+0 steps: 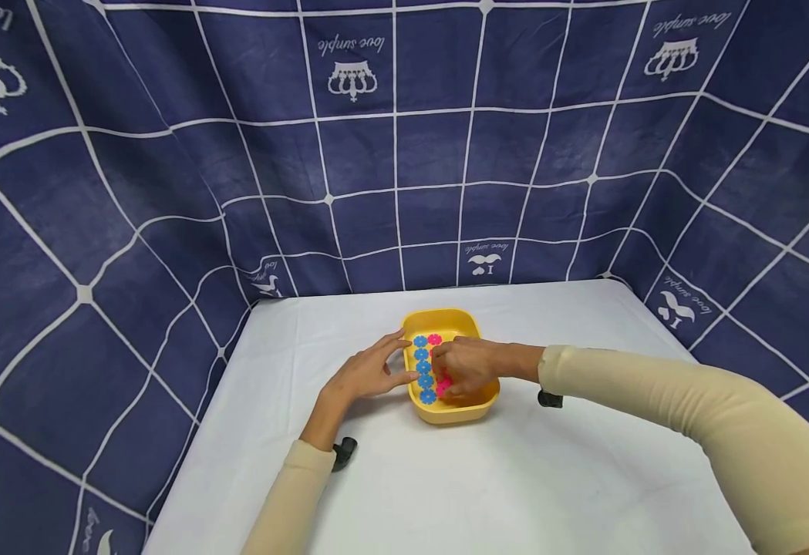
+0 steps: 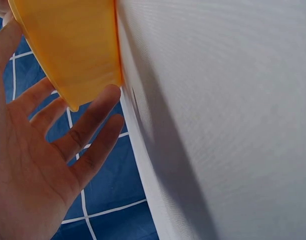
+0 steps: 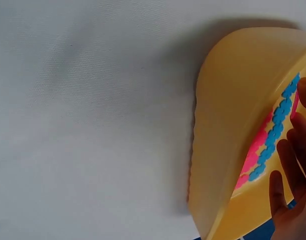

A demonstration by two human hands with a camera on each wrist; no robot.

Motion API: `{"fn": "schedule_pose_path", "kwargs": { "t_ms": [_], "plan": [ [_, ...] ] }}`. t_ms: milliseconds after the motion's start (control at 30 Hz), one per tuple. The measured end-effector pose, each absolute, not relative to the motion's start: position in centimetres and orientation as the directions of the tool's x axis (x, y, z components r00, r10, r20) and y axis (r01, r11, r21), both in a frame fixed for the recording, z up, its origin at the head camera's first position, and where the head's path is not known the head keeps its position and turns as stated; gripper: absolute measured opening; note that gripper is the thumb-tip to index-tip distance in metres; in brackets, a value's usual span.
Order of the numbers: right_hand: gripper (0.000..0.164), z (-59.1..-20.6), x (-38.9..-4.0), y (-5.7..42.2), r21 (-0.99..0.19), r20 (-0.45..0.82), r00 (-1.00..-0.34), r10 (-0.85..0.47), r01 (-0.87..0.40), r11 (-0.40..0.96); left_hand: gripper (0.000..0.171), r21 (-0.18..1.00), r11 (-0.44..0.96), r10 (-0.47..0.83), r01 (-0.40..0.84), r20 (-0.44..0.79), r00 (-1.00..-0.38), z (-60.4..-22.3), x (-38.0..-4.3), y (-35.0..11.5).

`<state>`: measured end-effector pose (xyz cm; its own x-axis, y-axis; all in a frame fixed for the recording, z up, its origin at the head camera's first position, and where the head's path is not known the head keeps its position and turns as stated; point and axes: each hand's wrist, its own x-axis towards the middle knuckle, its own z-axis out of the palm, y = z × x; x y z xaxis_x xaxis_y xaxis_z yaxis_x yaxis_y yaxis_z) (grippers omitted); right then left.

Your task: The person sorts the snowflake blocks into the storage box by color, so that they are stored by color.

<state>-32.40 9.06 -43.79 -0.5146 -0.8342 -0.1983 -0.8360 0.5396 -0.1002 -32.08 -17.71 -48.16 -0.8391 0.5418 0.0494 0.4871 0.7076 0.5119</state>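
Note:
A yellow plastic tub (image 1: 446,417) stands on the white cloth, with a column of blue flower-shaped pieces (image 1: 423,368) and pink flower-shaped pieces (image 1: 435,339) beside it inside. My left hand (image 1: 369,370) is at the tub's left side, fingers spread and fairly straight, thumb over the rim. In the left wrist view its fingertips (image 2: 112,91) lie close along the tub's wall. My right hand (image 1: 466,364) reaches down into the tub and covers part of the pink column. The right wrist view shows a thin pink flower piece (image 3: 295,104), edge-on, pinched between its fingertips.
White cloth (image 1: 515,478) covers the table around the tub. Dark blue checked curtains (image 1: 432,154) hang behind and at both sides. Black wrist devices (image 1: 344,453) are strapped to both wrists, below beige sleeves.

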Motion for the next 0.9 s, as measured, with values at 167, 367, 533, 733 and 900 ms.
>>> {"fn": "schedule_pose_path", "kwargs": {
  "t_ms": [167,367,533,733,900],
  "plan": [
    [0.027,-44.1,-32.4,9.1,-0.118,-0.229,-0.512,-0.828,-0.830,0.545,0.081,0.517,0.714,0.535,0.472,0.031,-0.844,-48.2,-32.0,-17.7],
    [0.027,-44.5,-32.7,9.3,-0.090,-0.251,-0.488,-0.836,-0.848,0.522,0.081,0.515,0.717,0.535,0.471,0.028,-0.845,-48.3,-32.1,-17.8],
    [0.027,-44.8,-32.7,9.3,-0.082,-0.262,-0.483,-0.836,-0.852,0.518,0.080,0.523,0.705,0.540,0.479,0.041,-0.840,-48.2,-32.1,-17.8],
    [0.027,-45.2,-32.5,9.3,-0.068,-0.255,-0.489,-0.834,-0.852,0.519,0.078,0.516,0.713,0.536,0.474,0.035,-0.844,-48.1,-32.1,-17.6],
    [0.026,-45.4,-32.6,9.2,-0.054,-0.248,-0.494,-0.833,-0.851,0.522,0.079,0.517,0.724,0.524,0.456,0.017,-0.851,-48.1,-32.1,-17.7]
  ]
}}
